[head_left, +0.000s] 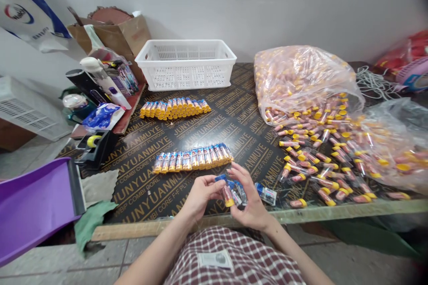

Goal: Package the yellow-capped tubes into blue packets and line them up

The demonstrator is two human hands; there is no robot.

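Holding: the left hand (pixel 202 193) pinches a small tube (pixel 227 195) between thumb and fingers at its blue end, at lower centre of the frame
Right hand: curled loosely (pixel 250 202) just beside it, fingers arched over a few clear-and-blue sleeves (pixel 240 191); from here I cannot tell whether it grips them or the tube
Tube: tilted, yellow cap lowest, pinkish filling showing through the side, above the near edge of the dark tabletop (pixel 133 207)
Handling: I'd judge it light, with a stiff, smooth wall that could slip in dry fingers; the sleeves look thin and soft, easy to crease
Where to grip: I'd take the tube by its firm yellow cap and the sleeve by its open rim, pressing gently
Spare sleeve: a packet (pixel 266 194) lies right of the hands, near the edge
Finished-looking rows: a front row of blue-and-yellow tubes (pixel 192 159) at centre, a rear stack (pixel 175 109) above it, a white basket (pixel 187 73) behind
Loose tubes: scattered (pixel 317 158) across the right of the frame, spilling at the mouth of a big clear bag (pixel 297 67) at upper right
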